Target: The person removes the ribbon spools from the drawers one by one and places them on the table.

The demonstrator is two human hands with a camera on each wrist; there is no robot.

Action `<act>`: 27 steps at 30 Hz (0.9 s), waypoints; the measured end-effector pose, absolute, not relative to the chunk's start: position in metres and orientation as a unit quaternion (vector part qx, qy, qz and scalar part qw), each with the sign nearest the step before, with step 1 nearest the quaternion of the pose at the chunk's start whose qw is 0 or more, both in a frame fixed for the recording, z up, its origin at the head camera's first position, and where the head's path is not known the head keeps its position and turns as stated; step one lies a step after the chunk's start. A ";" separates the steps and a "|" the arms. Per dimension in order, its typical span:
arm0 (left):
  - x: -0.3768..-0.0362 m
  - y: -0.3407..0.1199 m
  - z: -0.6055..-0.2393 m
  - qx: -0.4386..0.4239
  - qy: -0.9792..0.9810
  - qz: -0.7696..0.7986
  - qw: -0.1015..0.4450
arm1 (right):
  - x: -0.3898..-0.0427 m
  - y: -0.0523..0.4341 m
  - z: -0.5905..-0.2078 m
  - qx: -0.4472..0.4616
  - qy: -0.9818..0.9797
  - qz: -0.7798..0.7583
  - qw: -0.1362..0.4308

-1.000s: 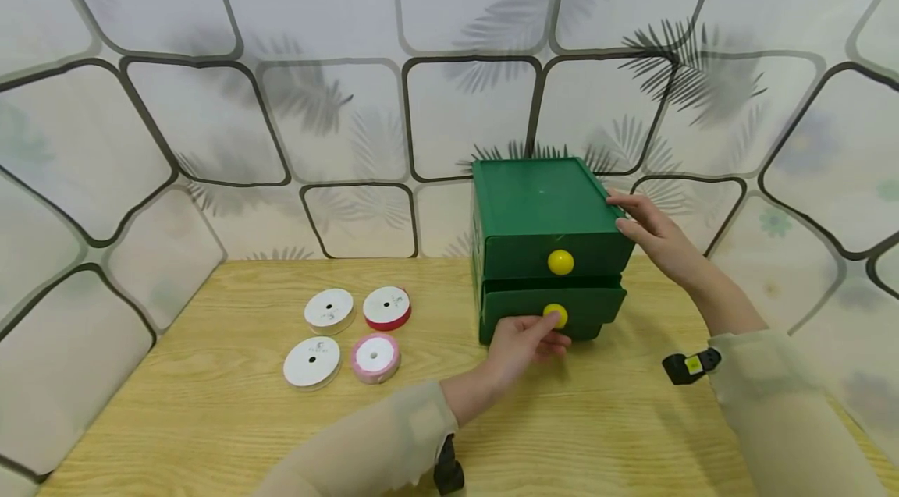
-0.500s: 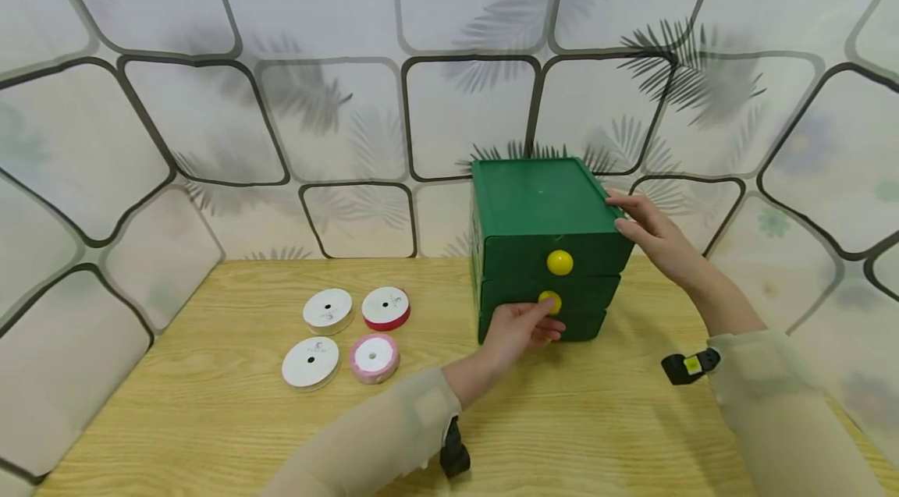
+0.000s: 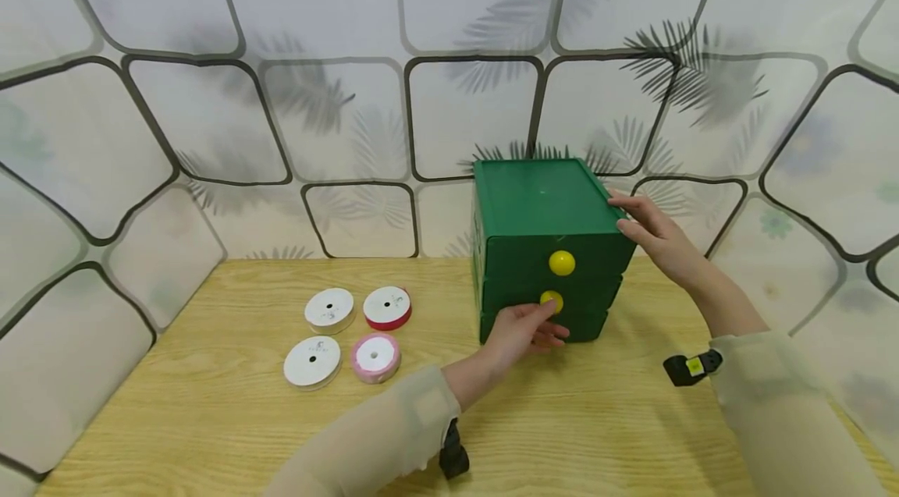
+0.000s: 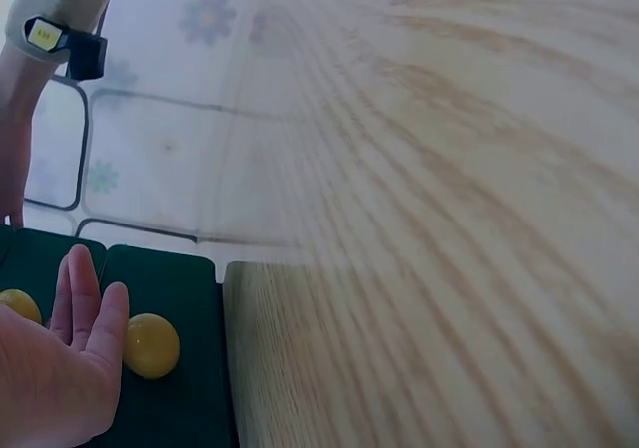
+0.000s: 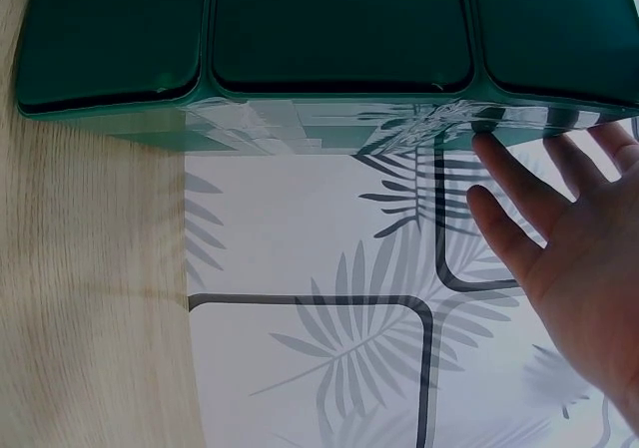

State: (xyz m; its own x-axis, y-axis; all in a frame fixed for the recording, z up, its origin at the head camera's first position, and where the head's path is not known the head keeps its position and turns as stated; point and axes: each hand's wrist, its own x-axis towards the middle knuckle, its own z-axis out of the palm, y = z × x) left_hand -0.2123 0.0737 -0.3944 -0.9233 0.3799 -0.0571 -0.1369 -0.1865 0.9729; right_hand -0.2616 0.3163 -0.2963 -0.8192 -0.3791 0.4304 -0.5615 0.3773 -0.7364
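Observation:
A green drawer cabinet (image 3: 548, 197) stands against the back wall, its three stacked drawers shut flush. At its front is my left hand (image 3: 511, 337), with the thumb pressing the yellow knob (image 3: 553, 297) of the middle drawer (image 3: 591, 293). The other fingers extend straight below that knob; the left wrist view shows them between it and the bottom drawer's yellow knob (image 4: 152, 346). Against the cabinet's right side rest the fingertips of my right hand (image 3: 656, 238), fingers spread and nearly straight. The bottom knob is hidden behind my left hand in the head view.
Several ribbon spools lie flat on the wooden table to the left: two white ones (image 3: 329, 308) (image 3: 312, 360), one with red ribbon (image 3: 388, 306) and one with pink ribbon (image 3: 375, 357). A patterned covering (image 3: 351, 130) rises behind and at both sides.
The middle drawer stood partly out a second ago and slid in flush, with my left hand moving in on its knob. My right hand stayed at the cabinet's side.

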 end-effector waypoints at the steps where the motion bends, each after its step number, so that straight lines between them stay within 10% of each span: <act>1: -0.211 0.073 -0.394 0.097 0.612 0.765 0.175 | -0.261 0.316 -0.296 0.285 -0.824 0.480 0.095; 27: -0.203 0.054 -0.416 0.099 0.707 0.661 0.229 | -0.263 0.317 -0.297 0.289 -0.823 0.479 0.097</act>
State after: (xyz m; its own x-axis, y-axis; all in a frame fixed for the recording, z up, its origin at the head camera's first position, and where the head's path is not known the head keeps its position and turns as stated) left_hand -0.2028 0.0544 -0.4164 -0.8751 0.4438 -0.1929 -0.1626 0.1058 0.9810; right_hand -0.2631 0.3172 -0.2965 -0.8137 -0.3828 0.4375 -0.5695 0.3735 -0.7323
